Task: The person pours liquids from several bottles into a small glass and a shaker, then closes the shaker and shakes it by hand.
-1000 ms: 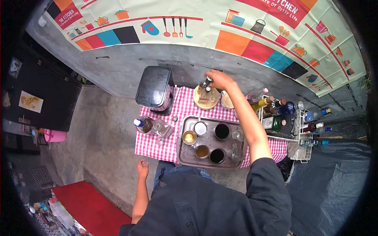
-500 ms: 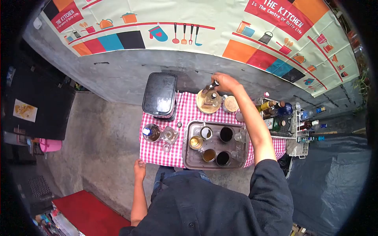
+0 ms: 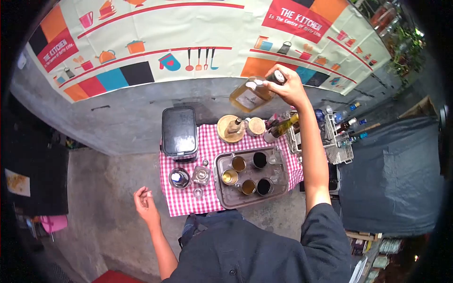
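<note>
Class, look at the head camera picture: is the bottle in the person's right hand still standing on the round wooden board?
No. The right hand holds the bottle lifted and tilted in the air, well above the round wooden board, where a different bottle stands.

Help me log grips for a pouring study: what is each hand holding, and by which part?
The right hand holds a bottle of amber liquid by its neck, lifted and tilted. The left hand holds nothing.
</note>
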The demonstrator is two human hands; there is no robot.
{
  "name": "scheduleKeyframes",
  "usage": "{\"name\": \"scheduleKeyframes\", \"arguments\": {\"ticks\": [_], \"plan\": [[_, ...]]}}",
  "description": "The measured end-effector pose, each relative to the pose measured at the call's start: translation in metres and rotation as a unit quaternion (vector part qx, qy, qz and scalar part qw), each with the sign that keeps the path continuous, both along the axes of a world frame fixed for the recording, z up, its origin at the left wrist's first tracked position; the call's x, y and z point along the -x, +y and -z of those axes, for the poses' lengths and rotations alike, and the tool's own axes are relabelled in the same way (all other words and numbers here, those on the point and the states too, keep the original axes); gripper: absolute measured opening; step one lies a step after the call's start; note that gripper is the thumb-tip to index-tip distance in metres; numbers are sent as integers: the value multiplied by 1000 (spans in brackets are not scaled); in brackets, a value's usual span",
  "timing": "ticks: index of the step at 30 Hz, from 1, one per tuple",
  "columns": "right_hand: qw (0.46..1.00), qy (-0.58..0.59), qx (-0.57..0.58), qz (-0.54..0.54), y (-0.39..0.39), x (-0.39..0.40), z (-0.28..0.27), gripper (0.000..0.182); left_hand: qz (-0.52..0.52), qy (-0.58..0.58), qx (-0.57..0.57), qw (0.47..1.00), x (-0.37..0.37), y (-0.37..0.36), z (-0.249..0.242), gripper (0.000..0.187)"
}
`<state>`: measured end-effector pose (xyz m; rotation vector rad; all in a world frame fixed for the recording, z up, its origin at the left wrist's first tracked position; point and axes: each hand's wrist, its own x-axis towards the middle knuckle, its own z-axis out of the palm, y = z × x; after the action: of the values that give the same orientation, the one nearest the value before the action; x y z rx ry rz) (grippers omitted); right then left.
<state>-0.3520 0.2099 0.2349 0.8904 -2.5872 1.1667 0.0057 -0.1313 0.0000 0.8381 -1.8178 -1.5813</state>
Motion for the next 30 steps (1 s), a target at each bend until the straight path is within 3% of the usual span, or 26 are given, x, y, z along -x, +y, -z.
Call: {"name": "scheduleKeyframes", "arguments": {"ticks": [2, 4, 6, 8, 10, 12, 13, 16, 18, 21, 24, 26, 28, 30], "plan": [[999, -5, 40, 3, 3, -21, -8, 23, 65, 59, 16, 996, 28, 16, -39, 25], [978, -38, 198, -57, 1, -47, -11, 18, 225, 151, 48, 961, 53, 39, -77, 35], [965, -31, 251, -64, -2, -77, -14, 18, 325, 200, 40, 924, 77, 56, -101, 50], [950, -58, 299, -73, -5, -112, -10, 20, 416, 202, -53, 885, 102, 69, -120, 65], [941, -98, 315, -79, -5, -142, -5, 20, 553, 199, -166, 792, 128, 77, -137, 80], [916, -159, 358, -88, -10, -171, -2, 21, 682, 156, -297, 649, 146, 93, -138, 88], [930, -150, 332, -40, -15, -181, 0, 34, 712, 127, -302, 620, 149, 103, -135, 96], [933, -164, 310, -79, -10, -195, 25, 33, 769, 64, -369, 518, 134, 123, -122, 100], [912, -251, 303, -117, -2, -203, 42, 31, 779, 40, -393, 487, 122, 133, -103, 94], [917, -285, 223, -167, 16, -204, 71, 31, 781, 10, -336, 527, 104, 144, -75, 89], [961, -161, 137, -180, 37, -209, 95, 38, 668, -10, -198, 717, 72, 160, -33, 89], [968, -148, 141, -147, 50, -221, 101, 45, 607, 6, -97, 789, 55, 180, -45, 94], [972, -144, 112, -145, 65, -232, 106, 54, 575, -24, -132, 807, 41, 200, -40, 100], [969, -160, 138, -125, 79, -239, 111, 56, 543, -67, -18, 837, 29, 212, -33, 101]]}}
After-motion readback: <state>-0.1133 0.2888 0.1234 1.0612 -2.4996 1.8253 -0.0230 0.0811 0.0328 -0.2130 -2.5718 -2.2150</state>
